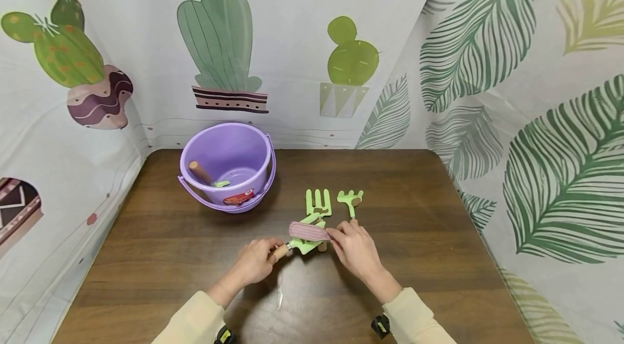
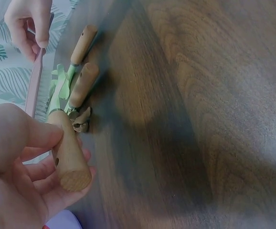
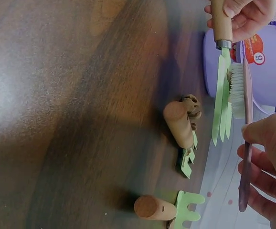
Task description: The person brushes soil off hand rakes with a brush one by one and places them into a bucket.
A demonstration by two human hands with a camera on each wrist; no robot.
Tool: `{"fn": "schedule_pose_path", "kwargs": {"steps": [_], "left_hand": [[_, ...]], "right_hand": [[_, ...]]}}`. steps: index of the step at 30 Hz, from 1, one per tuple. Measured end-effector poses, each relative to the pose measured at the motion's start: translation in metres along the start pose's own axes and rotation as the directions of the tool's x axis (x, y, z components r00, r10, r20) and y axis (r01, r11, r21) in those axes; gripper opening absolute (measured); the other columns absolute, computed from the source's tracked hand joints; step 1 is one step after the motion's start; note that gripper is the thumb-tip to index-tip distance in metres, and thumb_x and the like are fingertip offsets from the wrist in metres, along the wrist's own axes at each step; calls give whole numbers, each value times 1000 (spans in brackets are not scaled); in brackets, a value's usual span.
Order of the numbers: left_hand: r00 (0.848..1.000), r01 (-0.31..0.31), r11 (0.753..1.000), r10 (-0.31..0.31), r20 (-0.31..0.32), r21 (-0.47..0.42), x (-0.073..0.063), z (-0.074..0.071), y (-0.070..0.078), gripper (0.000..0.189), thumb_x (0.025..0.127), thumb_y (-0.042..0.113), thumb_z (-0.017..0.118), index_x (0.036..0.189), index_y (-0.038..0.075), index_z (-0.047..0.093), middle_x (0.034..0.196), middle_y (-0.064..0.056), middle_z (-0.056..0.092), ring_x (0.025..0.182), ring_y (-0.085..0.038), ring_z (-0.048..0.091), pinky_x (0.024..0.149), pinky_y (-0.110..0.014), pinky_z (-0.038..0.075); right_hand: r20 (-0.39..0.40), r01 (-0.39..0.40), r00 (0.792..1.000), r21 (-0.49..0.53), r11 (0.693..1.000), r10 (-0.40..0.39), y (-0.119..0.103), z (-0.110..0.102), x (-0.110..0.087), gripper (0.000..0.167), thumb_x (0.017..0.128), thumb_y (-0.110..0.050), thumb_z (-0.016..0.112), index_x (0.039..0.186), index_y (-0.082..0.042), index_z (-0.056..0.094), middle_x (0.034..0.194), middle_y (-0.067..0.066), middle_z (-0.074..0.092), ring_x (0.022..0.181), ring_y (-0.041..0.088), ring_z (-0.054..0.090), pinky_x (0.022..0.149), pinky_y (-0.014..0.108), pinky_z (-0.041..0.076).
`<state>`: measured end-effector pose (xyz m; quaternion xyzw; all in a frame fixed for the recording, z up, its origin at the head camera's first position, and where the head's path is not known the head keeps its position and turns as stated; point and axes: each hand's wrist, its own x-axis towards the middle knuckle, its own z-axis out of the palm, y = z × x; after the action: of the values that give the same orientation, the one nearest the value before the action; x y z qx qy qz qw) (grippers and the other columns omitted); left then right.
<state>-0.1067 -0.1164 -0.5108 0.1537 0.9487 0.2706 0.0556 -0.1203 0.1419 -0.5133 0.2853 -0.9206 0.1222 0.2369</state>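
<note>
My left hand (image 1: 255, 260) grips the wooden handle (image 2: 71, 157) of a green garden fork (image 3: 222, 100) held above the table. In my right hand (image 1: 358, 249) is a pinkish-purple brush (image 1: 308, 231), pinched at its handle. Its pale bristles (image 3: 237, 90) face the fork's prongs and appear to touch them. A second green fork (image 1: 318, 202) lies beyond, partly hidden behind the held tools, with a brown clump (image 3: 192, 106) stuck on it. To its right is a small green rake (image 1: 350, 199), also bearing some brown stuff.
At the table's back left stands a purple bucket (image 1: 229, 143) with its handle folded down. A wooden-handled tool (image 1: 199, 172) leans inside it. A patterned cloth (image 1: 292, 62) hangs behind the brown wooden table (image 1: 414, 187).
</note>
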Motion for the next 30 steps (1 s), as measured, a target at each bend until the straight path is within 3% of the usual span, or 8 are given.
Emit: {"fn": "schedule_pose_path", "kwargs": {"steps": [14,20,30], "left_hand": [[999,31,1000,-31,-22,-2,-1,0,-3,27,73,5,66,97,17,66,77,6,62,66,-15,56,51,-32,40],[998,57,998,-57,-38,-7,-2,0,-7,29,73,5,67,99,18,66,78,4,63,69,-17,58,52,-33,41],[998,59,998,-60,-34,-32,0,2,-7,28,74,8,68,100,18,66,81,3,65,71,-16,60,57,-34,44]], "right_hand": [[23,-21,1000,10,1000,21,6,-3,-6,24,74,-11,72,98,-13,70,81,-1,60,82,20,57,77,35,49],[21,-36,999,-31,999,36,12,-5,-9,23,73,-11,73,96,-13,71,81,0,59,75,18,55,63,32,45],[-24,-29,999,-24,999,29,15,-5,-8,23,72,-11,72,95,-13,69,84,-1,60,75,19,55,62,32,45]]}}
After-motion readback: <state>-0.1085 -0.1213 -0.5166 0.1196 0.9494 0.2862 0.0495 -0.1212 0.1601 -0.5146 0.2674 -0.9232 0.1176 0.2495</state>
